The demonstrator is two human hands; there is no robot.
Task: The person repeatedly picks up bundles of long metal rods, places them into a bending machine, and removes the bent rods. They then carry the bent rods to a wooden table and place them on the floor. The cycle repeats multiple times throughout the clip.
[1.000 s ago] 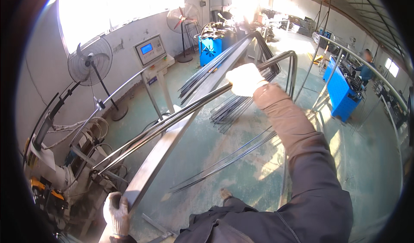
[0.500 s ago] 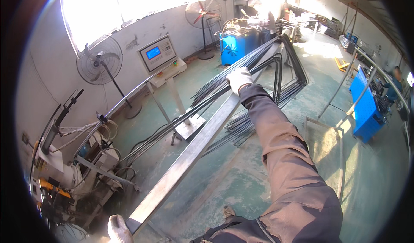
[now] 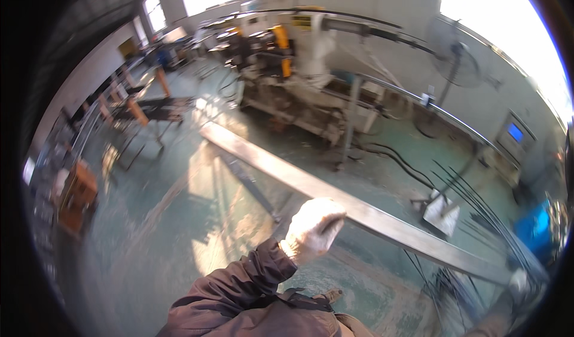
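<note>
A long flat metal beam [image 3: 371, 214] runs from the upper left down to the lower right, on a slanted leg [image 3: 245, 178]. My left hand [image 3: 315, 228], in a white glove, is closed at the beam's near edge; what its curled fingers hold, if anything, is hidden. Farther right, my gloved right hand [image 3: 519, 282] is at the beam's far right end, beside thin dark metal rods [image 3: 478, 202]; blur hides its fingers. More bent rods [image 3: 451, 286] hang below the beam on the near side.
A machine [image 3: 299, 92] with yellow parts and hoses stands beyond the beam, with a metal rail [image 3: 442, 111] along it. At right are a control panel [image 3: 515, 135], a standing fan [image 3: 457, 62] and a blue cabinet [image 3: 535, 226]. A brown box [image 3: 78, 196] lies left.
The view has swung left, bringing the machine to the middle. My left hand has moved from the beam's end to along its near edge; my right hand now shows at the far right.
</note>
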